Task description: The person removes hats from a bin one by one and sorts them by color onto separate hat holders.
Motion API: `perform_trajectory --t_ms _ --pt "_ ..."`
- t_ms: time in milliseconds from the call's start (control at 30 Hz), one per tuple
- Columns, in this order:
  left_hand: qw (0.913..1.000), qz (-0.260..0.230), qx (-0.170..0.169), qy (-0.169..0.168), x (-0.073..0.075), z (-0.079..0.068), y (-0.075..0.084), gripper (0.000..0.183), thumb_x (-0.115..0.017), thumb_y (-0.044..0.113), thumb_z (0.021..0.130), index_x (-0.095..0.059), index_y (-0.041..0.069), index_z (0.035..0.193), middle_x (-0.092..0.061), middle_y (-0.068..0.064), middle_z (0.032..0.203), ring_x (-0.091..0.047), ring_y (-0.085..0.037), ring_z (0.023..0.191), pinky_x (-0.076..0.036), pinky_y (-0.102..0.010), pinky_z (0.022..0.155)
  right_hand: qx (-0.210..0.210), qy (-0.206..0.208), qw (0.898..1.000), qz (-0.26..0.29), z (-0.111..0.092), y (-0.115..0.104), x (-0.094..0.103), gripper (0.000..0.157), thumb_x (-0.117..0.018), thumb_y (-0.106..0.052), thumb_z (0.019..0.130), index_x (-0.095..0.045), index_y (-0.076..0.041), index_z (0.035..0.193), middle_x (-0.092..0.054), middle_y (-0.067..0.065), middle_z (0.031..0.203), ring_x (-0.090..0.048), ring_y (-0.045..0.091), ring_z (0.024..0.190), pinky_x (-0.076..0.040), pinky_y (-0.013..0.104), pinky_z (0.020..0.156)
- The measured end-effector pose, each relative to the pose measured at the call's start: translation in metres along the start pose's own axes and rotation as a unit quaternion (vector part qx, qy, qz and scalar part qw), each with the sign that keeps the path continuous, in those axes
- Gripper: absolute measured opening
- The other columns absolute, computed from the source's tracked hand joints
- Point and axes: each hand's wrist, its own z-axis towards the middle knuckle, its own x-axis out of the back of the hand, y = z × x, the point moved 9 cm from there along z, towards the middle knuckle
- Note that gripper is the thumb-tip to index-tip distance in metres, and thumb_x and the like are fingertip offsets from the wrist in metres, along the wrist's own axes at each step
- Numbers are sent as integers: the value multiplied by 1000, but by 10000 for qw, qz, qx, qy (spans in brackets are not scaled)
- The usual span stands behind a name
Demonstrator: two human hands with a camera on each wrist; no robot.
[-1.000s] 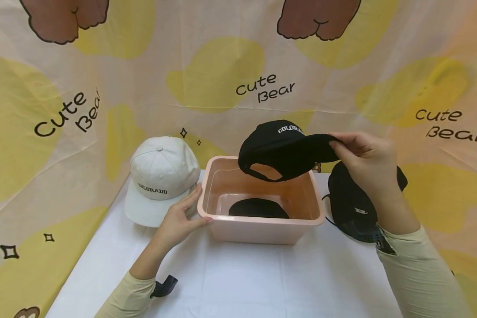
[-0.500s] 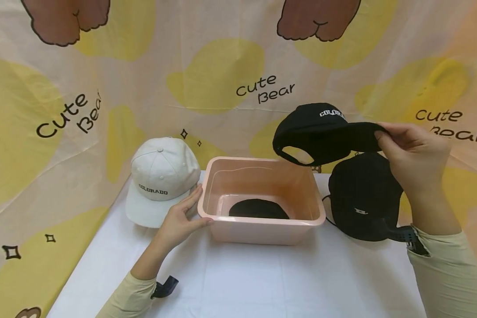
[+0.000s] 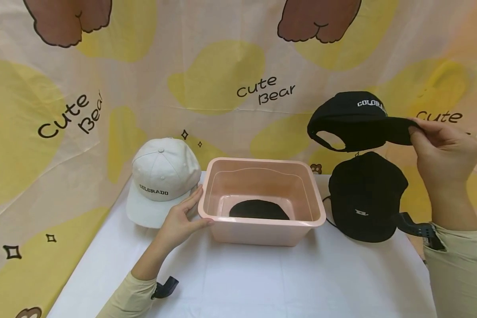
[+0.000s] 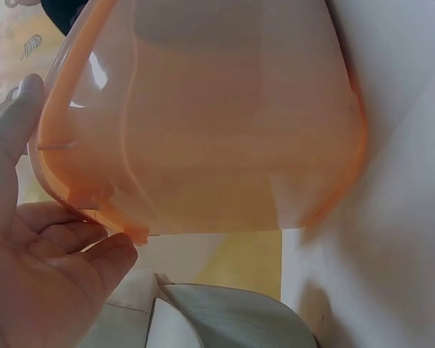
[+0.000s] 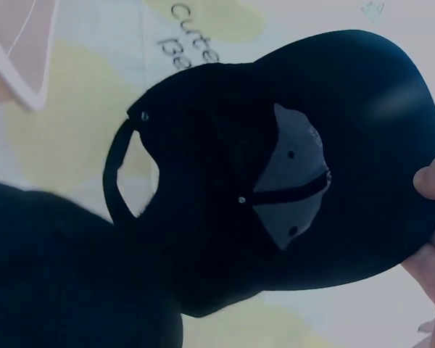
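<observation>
I have the right hand [image 3: 447, 148] pinching the brim of a black cap [image 3: 347, 117], thumb on its underside, with the cap in the air above a second black cap [image 3: 367, 196] on the table [image 3: 246, 276]. I see the left hand [image 3: 179, 223], thumb and fingers spread apart, touching the pink bin [image 3: 258, 233] at its near left corner, beside a white cap [image 3: 163, 170]; something black [image 3: 258, 210] lies inside the bin.

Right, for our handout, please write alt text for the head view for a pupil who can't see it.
A right hand holds a black cap up by its brim, with a second black cap lower in the picture. The left hand grips a corner of a pink bin holding a dark item, and a white cap reading COLORADO sits left of it.
</observation>
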Motion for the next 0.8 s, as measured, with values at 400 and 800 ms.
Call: perform_trajectory --t_ms 400,800 --pt "9999 -104 -29 -38 -1 0 1 99 -92 28 75 -40 5 156 -31 -5 166 -26 -28 155 -27 -5 113 -7 97 9987 -505 -13 20 14 17 -68 0 94 -79 -1 107 -76 -10 103 -67 -13 94 -51 3 81" --pt "9999 -140 13 -29 -1 -1 1 99 -92 27 75 -39 6 156 -30 -3 166 -24 -20 155 -25 -5 115 916 396 9908 -909 -39 31 24 14 -68 -3 95 -79 1 102 -75 24 102 -62 -21 94 -43 -2 76"
